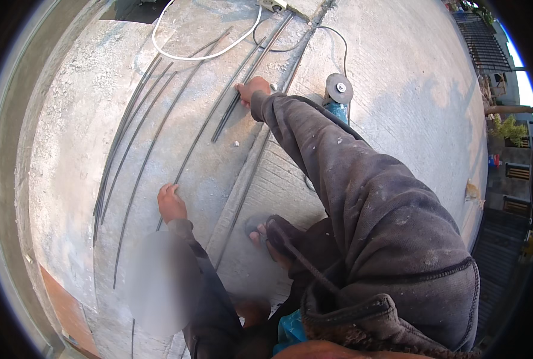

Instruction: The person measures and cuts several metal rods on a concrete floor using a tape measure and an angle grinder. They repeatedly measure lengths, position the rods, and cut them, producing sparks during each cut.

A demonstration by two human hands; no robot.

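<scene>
Several long thin steel rods (154,140) lie spread on the concrete. Nearest me is a single rod (202,130), whose lower part my left hand (172,203) grips with curled fingers. Farther up, my right hand (254,91) reaches across a pair of darker rods (221,124), its fingers closed at the rods. The palm hides exactly which of them it pinches. To the right of that hand, an angle grinder (339,99) with a grey disc facing up rests on the floor.
A white cable (205,58) loops across the rods' far ends to a socket block (273,5). A dark cord (345,51) runs to the grinder. A raised concrete edge (242,179) crosses beside my foot (260,233). A grey blur covers the lower left.
</scene>
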